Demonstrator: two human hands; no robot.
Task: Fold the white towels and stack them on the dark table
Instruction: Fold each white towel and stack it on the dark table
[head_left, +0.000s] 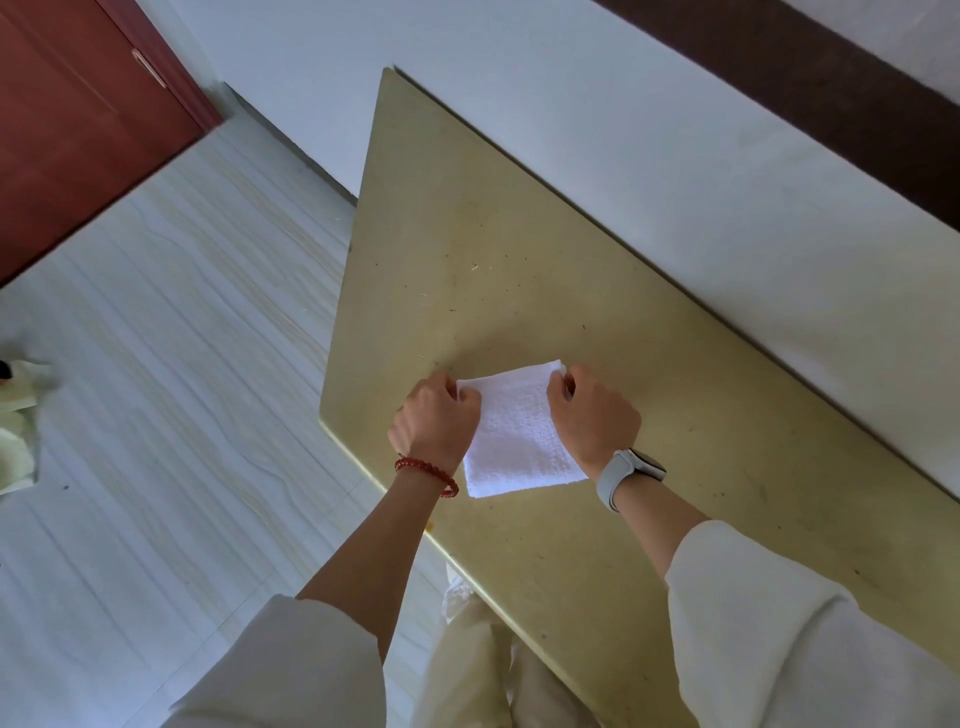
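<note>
A small white towel (519, 436) lies folded on the olive-tan table (493, 249), near its left front corner. My left hand (436, 415), with a red bead bracelet on the wrist, pinches the towel's far left corner. My right hand (592, 410), with a grey watch on the wrist, pinches the far right corner. Both hands have curled fingers over the towel's far edge. The near edge of the towel lies flat on the table.
The table's long far edge runs along a pale wall (675, 156). A light striped floor (156, 364) spreads to the left, with a red-brown door (78, 130) at the far left and some pale objects (18, 415) on the floor at the left edge.
</note>
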